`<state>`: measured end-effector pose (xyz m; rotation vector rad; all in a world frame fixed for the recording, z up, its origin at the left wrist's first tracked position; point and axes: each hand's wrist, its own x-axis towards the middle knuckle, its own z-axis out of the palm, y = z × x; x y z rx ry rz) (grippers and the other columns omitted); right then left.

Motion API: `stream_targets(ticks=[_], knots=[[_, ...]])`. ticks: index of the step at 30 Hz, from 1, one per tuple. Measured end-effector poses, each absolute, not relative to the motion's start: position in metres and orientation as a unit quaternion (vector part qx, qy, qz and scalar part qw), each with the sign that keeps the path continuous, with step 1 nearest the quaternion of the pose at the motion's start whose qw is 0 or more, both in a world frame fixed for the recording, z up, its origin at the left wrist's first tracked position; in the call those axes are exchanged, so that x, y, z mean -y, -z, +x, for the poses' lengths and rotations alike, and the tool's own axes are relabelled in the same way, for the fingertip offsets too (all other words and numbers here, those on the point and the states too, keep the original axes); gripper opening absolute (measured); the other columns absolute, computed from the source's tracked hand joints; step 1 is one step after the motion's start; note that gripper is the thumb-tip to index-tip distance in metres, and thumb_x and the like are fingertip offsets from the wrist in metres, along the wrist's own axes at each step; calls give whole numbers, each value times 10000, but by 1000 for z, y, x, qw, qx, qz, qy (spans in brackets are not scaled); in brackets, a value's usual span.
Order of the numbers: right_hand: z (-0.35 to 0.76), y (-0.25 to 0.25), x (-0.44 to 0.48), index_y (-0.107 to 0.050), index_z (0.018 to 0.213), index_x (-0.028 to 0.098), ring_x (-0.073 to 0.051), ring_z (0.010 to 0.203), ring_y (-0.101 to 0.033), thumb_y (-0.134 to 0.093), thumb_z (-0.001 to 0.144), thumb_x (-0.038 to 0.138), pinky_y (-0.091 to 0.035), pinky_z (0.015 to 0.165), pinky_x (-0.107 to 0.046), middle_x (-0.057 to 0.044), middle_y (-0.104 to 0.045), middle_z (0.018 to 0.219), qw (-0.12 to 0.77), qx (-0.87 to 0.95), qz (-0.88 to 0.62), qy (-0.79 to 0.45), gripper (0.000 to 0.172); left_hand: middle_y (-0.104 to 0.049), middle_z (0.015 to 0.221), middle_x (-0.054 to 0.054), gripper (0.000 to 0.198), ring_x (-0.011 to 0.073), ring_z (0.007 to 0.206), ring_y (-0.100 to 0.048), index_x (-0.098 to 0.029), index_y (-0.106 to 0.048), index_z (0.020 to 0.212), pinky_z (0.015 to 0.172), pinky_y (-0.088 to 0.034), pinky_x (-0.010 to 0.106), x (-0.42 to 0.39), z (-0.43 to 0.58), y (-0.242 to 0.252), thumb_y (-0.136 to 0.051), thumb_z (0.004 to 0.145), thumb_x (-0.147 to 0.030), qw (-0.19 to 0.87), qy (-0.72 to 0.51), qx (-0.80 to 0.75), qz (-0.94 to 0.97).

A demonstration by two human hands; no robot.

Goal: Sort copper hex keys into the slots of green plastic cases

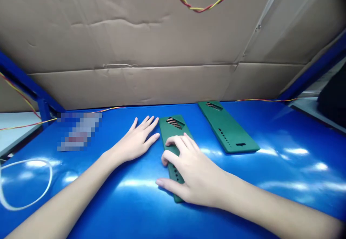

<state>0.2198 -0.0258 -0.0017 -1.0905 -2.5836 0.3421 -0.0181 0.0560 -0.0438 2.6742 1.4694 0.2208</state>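
Note:
A long green panel (pixel 173 131), with a slatted diagonal window at its far end and a row of holes near its close end, lies on the blue table in front of me. My right hand (pixel 189 167) reaches across it from the right. Its fingers are bent over the panel toward the left edge, gripping it, while the thumb sticks out past that edge. Part of the panel is hidden beneath this hand. Just left of the panel, my left hand (pixel 137 138) rests flat on the table, fingers spread and holding nothing.
Farther right lies a second green panel (pixel 228 129) with similar openings. A pixelated item (pixel 81 131) is on the left of the blue table (pixel 129 206), with a white cable loop (pixel 50 174) closer to me. Cardboard (pixel 151 44) stands behind, and a red-yellow twisted wire (pixel 198 9) hangs above.

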Motion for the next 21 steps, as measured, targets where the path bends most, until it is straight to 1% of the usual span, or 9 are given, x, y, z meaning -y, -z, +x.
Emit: stream_targets(ticks=[3,5,7,8,10,12,14,17,21], knots=[[221,8,18,-656,1145,172,-372,1238,-505,-664,862,551,-421,1059,-592,-200,-553,1304,165,875,-444,-103,473,-164,1678,62,684,266,1556,-124,-208,-152,1642,1247,-70,569,-58,-23,45,-236,1095,-609,46,-77,-487,869],[224,12,13,-602,1301,147,-453,1353,-411,-709,800,537,-365,1087,-657,-254,-460,1446,158,852,-493,-76,644,-167,1678,66,698,272,1556,-127,-212,-166,1641,1247,-63,572,-58,-25,45,-245,1086,-629,42,-76,-492,866],[228,14,9,-485,1459,124,-517,1435,-305,-727,751,558,-329,1103,-692,-289,-313,1574,136,829,-537,-72,865,-170,1678,74,710,276,1555,-131,-220,-174,1640,1246,-60,572,-58,-26,43,-257,1078,-645,38,-73,-498,863],[230,13,7,-410,1520,112,-528,1449,-288,-720,745,573,-335,1105,-687,-300,-263,1602,120,820,-553,-82,953,-172,1677,78,717,278,1555,-130,-222,-175,1640,1245,-59,573,-58,-26,43,-263,1074,-653,37,-71,-500,862],[235,10,2,-275,1587,90,-516,1451,-313,-698,761,577,-373,1105,-642,-316,-260,1603,87,808,-572,-111,1048,-169,1677,85,730,282,1555,-124,-225,-179,1640,1243,-56,577,-57,-26,43,-272,1067,-668,37,-64,-506,859],[241,4,-2,-217,1603,87,-479,1436,-359,-706,764,527,-392,1115,-590,-302,-330,1567,73,807,-573,-124,1066,-158,1678,86,739,289,1555,-114,-232,-187,1639,1241,-56,580,-57,-26,44,-277,1060,-682,43,-59,-509,858],[246,-2,-7,-235,1594,133,-433,1379,-437,-754,714,446,-424,1102,-543,-251,-383,1523,84,808,-567,-135,1069,-147,1680,83,742,299,1555,-103,-236,-199,1637,1241,-54,583,-57,-26,45,-284,1055,-690,51,-56,-509,857],[253,-7,-14,-280,1554,216,-376,1267,-524,-830,584,358,-503,1019,-483,-187,-363,1471,125,795,-567,-175,1123,-141,1681,73,746,307,1554,-89,-238,-207,1635,1241,-55,584,-56,-26,45,-296,1051,-693,59,-60,-509,857],[256,-5,-19,-304,1521,253,-375,1275,-498,-852,510,310,-539,955,-446,-162,-291,1453,155,787,-564,-197,1152,-128,1679,94,787,301,1555,-92,-189,-203,1635,1246,-52,569,-55,-25,43,-280,1045,-704,65,-57,-517,852]])
